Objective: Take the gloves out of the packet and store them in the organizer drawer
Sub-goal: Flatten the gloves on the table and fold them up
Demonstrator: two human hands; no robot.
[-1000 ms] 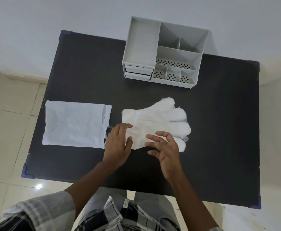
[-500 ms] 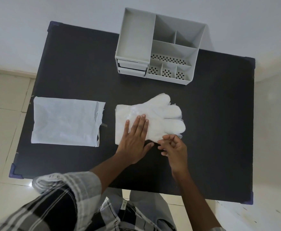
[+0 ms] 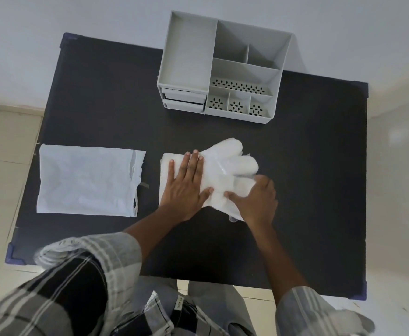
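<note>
A stack of thin white plastic gloves (image 3: 230, 163) lies in the middle of the black table (image 3: 307, 180), fingers pointing right. My left hand (image 3: 186, 184) presses flat on the cuff end of the stack, fingers spread. My right hand (image 3: 257, 198) grips the near finger part of the gloves and has it folded up over the stack. The white packet (image 3: 84, 183) lies flat to the left, its open end toward the gloves. The grey organizer (image 3: 223, 66) stands at the table's far edge, with two shut drawers (image 3: 184, 99) at its lower left.
The organizer has several open compartments on top, some with perforated floors. A pale wall runs behind the table and beige floor tiles lie on both sides. My checked shirt sleeves fill the bottom of the view.
My left hand slid further onto the gloves and flattened. My right hand moved up from the stack's near edge and closed on the finger part, lifting it over.
</note>
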